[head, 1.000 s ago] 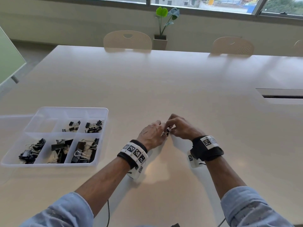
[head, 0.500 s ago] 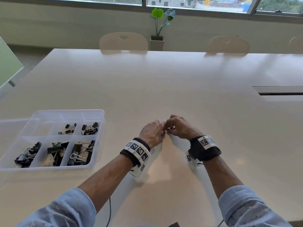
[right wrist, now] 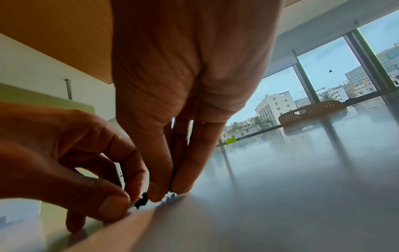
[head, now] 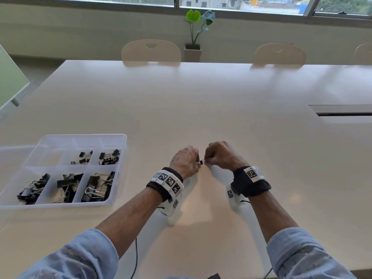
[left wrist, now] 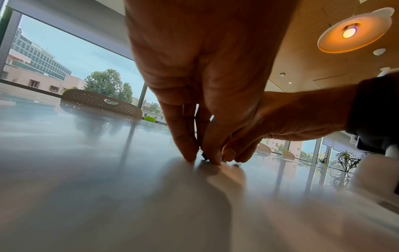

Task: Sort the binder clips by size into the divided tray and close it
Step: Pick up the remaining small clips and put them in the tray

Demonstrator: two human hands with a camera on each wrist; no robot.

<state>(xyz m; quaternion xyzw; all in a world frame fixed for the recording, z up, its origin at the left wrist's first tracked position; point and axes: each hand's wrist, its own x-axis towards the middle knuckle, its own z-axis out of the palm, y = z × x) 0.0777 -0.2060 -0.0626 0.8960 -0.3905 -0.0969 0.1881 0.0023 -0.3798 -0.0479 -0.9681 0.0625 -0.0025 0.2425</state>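
Note:
A small black binder clip (head: pixel 201 162) lies at the table's middle, between my two hands. My left hand (head: pixel 196 160) pinches its black body with thumb and forefinger; the same clip (right wrist: pixel 141 202) shows in the right wrist view, just above the tabletop. My right hand (head: pixel 208 158) pinches the clip's wire end, fingertips (right wrist: pixel 181 185) pressed together down at the table. In the left wrist view a dark bit of the clip (left wrist: pixel 202 155) peeks out between my fingertips. The clear divided tray (head: pixel 120 174) sits at the left, open, with clips in five compartments.
The tray's clear lid (head: pixel 12 158) lies open to its left. A cable slot (head: pixel 342 114) is cut into the table at the far right. Chairs (head: pixel 151 50) and a potted plant (head: pixel 193 51) stand beyond the far edge.
Both hands stay together at the same spot, working the small clip. They have parted slightly, so the black clip now shows between them.

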